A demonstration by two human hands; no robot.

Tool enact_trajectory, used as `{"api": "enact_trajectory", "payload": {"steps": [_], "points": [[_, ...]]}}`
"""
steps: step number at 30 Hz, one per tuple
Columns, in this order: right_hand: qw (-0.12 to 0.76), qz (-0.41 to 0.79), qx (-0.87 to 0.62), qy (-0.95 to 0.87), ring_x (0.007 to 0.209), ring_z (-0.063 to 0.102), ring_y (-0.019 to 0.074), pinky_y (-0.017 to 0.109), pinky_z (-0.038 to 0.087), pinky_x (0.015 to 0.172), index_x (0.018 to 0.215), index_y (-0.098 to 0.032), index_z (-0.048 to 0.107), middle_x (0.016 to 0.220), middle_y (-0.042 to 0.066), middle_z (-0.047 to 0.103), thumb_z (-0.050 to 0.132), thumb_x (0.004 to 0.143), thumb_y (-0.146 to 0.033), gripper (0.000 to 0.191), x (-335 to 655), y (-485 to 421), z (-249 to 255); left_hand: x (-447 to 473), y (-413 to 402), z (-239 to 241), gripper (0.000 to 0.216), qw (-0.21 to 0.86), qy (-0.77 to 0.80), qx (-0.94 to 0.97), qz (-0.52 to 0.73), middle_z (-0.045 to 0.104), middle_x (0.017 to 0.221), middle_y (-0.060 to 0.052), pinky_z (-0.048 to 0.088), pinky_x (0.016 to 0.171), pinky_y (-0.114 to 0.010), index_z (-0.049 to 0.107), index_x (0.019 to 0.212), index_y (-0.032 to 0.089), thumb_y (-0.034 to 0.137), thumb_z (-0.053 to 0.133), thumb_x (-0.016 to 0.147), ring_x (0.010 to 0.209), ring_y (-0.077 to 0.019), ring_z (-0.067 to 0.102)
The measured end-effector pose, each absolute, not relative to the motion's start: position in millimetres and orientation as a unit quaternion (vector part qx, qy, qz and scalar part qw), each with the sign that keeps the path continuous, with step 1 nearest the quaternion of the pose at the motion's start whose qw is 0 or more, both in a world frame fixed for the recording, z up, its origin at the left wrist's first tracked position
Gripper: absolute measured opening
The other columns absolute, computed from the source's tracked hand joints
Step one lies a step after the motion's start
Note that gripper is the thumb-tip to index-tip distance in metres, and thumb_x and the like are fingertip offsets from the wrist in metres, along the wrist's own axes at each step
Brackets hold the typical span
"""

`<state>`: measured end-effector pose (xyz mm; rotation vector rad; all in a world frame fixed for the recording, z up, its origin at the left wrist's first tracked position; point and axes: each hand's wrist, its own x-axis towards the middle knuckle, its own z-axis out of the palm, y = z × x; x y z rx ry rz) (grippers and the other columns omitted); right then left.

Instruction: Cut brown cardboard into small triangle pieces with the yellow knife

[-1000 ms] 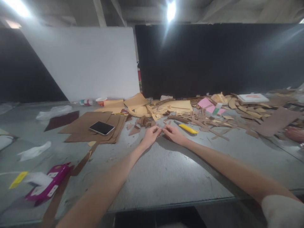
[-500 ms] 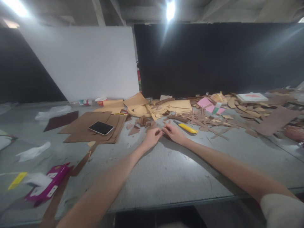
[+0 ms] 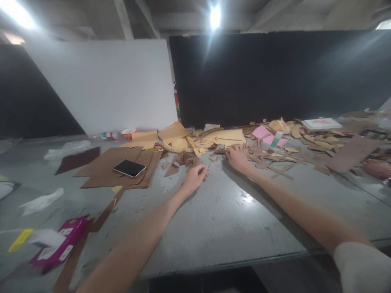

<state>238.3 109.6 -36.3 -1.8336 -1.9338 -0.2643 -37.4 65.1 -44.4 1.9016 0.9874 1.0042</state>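
Note:
My left hand [image 3: 195, 178] rests low over the grey table with thumb and forefinger pinched together. A thin sliver seems to stand at its fingertips, too small to name. My right hand [image 3: 239, 159] lies farther right, palm down, its fingers curled at the edge of the brown scrap strips [image 3: 265, 158]. It covers the place of the yellow utility knife, which is hidden now. Close to the left hand's far side are small brown offcuts [image 3: 172, 169]. Yellowish sheets [image 3: 230, 136] lie beyond both hands.
On the left a phone [image 3: 129, 168] lies on stacked brown sheets [image 3: 100, 179]. Nearer me is a purple tissue pack [image 3: 65, 240]. A paper cup [image 3: 128, 133] stands at the back. Pink sheets [image 3: 264, 133] and a white box [image 3: 321, 123] are among scraps at the right. Upright panels close off the back.
My right hand has left the left hand's fingertips and moved right, over the yellow utility knife, which no longer shows. The left hand has stayed nearly in place, still pinched.

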Motion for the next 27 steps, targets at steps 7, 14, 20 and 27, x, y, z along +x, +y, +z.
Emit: {"api": "enact_trajectory", "payload": {"steps": [7,14,20,27], "points": [[0.090,-0.090,-0.713,-0.690,0.133,0.055,0.0427,0.063,0.027,0.118,0.131,-0.010,0.066,0.135,0.029,0.065,0.045,0.111,-0.029,0.034,254.9,110.3,-40.3,-37.9,65.2,-44.3,0.029,0.378,0.398,0.741,0.388,0.074,0.083,-0.005,0.052,0.072,-0.031,0.072,0.095,0.020,0.043,0.055,0.101,0.076,-0.0204,0.069],[0.107,-0.048,-0.688,-0.717,0.119,0.059,0.0371,0.050,0.042,0.104,0.132,-0.016,0.067,0.131,0.025,0.061,0.048,0.111,-0.028,0.031,254.6,114.8,-40.0,-37.8,63.5,-41.5,0.030,0.382,0.398,0.741,0.383,0.073,0.081,-0.005,0.052,0.072,-0.031,0.070,0.091,0.021,0.042,0.053,0.102,0.076,-0.0208,0.068],[0.238,-0.066,-0.643,-0.725,0.110,0.058,0.0325,0.040,0.047,0.101,0.127,-0.014,0.071,0.124,0.021,0.058,0.052,0.108,-0.022,0.029,253.5,118.0,-34.5,-38.6,60.4,-39.0,0.029,0.369,0.401,0.749,0.377,0.074,0.082,-0.005,0.050,0.071,-0.030,0.071,0.091,0.020,0.038,0.052,0.102,0.072,-0.0192,0.068],[0.514,-0.008,-0.526,-0.678,0.098,0.060,0.0285,0.042,0.053,0.091,0.107,-0.020,0.071,0.108,0.014,0.060,0.050,0.107,-0.034,0.025,224.7,107.3,-24.0,-37.0,61.1,-40.3,0.017,0.285,0.415,0.769,0.395,0.075,0.103,-0.009,0.058,0.087,-0.035,0.069,0.111,0.018,0.022,0.057,0.100,0.092,-0.0220,0.071]]}}
